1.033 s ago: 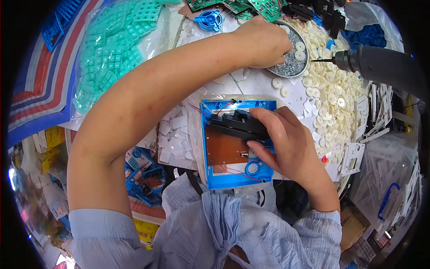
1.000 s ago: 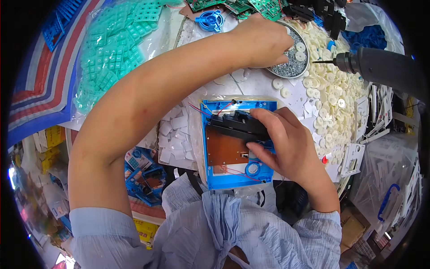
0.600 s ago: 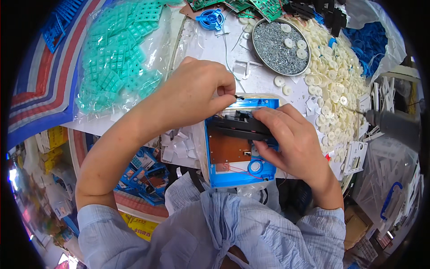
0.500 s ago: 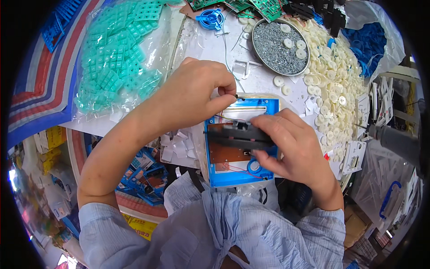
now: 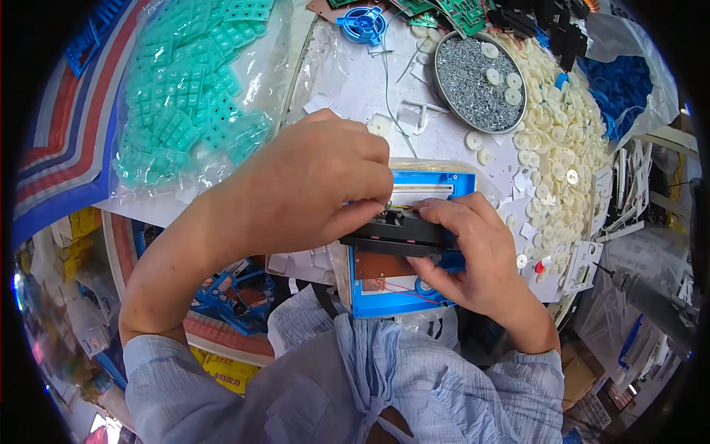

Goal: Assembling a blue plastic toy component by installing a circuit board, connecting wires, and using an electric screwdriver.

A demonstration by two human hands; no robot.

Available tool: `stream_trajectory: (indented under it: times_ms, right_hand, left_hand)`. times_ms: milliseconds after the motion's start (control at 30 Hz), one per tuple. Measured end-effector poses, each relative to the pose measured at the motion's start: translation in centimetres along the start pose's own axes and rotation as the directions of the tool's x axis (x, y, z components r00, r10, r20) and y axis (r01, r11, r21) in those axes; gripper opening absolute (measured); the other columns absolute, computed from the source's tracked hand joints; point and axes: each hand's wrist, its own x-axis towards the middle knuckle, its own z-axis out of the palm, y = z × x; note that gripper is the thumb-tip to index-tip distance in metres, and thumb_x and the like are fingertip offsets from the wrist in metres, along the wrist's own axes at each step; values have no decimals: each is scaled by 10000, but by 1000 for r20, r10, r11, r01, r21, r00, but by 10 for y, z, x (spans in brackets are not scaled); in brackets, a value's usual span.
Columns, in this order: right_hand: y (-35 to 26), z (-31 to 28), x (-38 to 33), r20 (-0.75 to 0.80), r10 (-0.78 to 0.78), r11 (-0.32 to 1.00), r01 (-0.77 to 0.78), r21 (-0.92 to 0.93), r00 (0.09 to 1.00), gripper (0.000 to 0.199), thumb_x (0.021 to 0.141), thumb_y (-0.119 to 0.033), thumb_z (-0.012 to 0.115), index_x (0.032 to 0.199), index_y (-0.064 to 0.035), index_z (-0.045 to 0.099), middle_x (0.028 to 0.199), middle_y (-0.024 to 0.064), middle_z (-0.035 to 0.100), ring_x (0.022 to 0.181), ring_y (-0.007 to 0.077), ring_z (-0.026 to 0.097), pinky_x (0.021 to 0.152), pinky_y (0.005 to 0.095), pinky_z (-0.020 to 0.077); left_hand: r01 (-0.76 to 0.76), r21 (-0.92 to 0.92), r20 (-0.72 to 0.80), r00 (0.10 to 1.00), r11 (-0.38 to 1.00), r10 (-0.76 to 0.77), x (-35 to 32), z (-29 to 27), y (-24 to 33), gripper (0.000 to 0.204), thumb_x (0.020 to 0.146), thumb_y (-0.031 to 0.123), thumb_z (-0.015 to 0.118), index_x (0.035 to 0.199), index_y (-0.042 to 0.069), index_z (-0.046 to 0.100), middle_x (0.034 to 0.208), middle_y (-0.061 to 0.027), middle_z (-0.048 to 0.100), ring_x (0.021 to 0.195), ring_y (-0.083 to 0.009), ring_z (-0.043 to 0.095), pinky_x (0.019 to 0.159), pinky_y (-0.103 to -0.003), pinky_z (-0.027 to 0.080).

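A long black plastic part point(image 5: 399, 238) is held across the blue plastic housing point(image 5: 388, 305). My right hand point(image 5: 477, 248) grips its right end, thumb below and fingers on top. My left hand point(image 5: 325, 185) is closed at the left end of the part, its fingertips pinched by a small fitting on the top; what they pinch is hidden. Inside the housing lie a brown circuit board point(image 5: 377, 266), thin red wires and a round blue ring, partly covered by the black part and my right hand.
Bagged green keypads point(image 5: 185, 96) lie on the left. A round dish of small screws point(image 5: 481, 85) stands beyond the housing, beside a heap of cream discs point(image 5: 558, 148). A blue round part point(image 5: 362, 26) and green circuit boards point(image 5: 462, 15) lie at the back; an electric screwdriver point(image 5: 654, 303) is at right.
My left hand has come down from the housing's far edge to the black part. The black part, blurred before, is now steadier in my right hand. The view has shifted slightly.
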Motion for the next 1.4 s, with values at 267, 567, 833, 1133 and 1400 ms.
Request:
stream_trajectory:
  times_ms: [267, 567, 833, 1133, 1400]
  right_hand:
    - [2, -2, 5, 23, -31, 999, 31, -14, 999, 525, 692, -53, 802, 1161, -3, 569, 1063, 127, 671, 804, 297, 605, 671, 368, 515]
    - [1, -2, 8, 37, -30, 999, 30, -25, 999, 492, 694, -61, 798, 1138, 1, 595, 1058, 133, 673, 811, 296, 604, 641, 371, 521]
    - [-4, -7, 13, 92, -26, 998, 32, -57, 995, 489, 695, -60, 796, 1136, 14, 598, 1042, 144, 671, 799, 296, 600, 630, 362, 519]
    - [-10, -9, 15, 112, -25, 995, 36, -94, 993, 487, 709, -86, 803, 1133, 28, 591, 996, 140, 664, 776, 289, 597, 663, 363, 510]
    - [-8, -7, 13, 104, -26, 993, 38, -108, 994, 498, 707, -114, 791, 1156, 2, 609, 972, 117, 652, 788, 281, 588, 657, 356, 512]
  left_hand:
    - [-57, -49, 72, 996, 997, 61, 2, -3, -7, 123, 774, 100, 726, 809, 78, 610, 869, -58, 599, 829, -283, 594, 751, -410, 448]
    - [-77, 58, 121, 990, 995, 69, 7, -5, -1, 125, 775, 132, 701, 755, 73, 593, 809, -61, 565, 811, -286, 607, 748, -404, 471]
    - [-146, 194, 119, 985, 970, 125, 12, -10, 10, 51, 756, 98, 648, 744, 49, 654, 807, -74, 611, 802, -284, 645, 739, -393, 515]
    - [-178, 278, 249, 962, 944, 108, 15, -19, 29, 66, 743, 75, 650, 758, 10, 652, 797, -106, 605, 795, -280, 656, 689, -379, 540]
    - [-163, 262, 244, 965, 951, 98, 12, -22, 30, 93, 733, 61, 653, 785, -9, 620, 782, -113, 567, 773, -268, 642, 656, -374, 532]
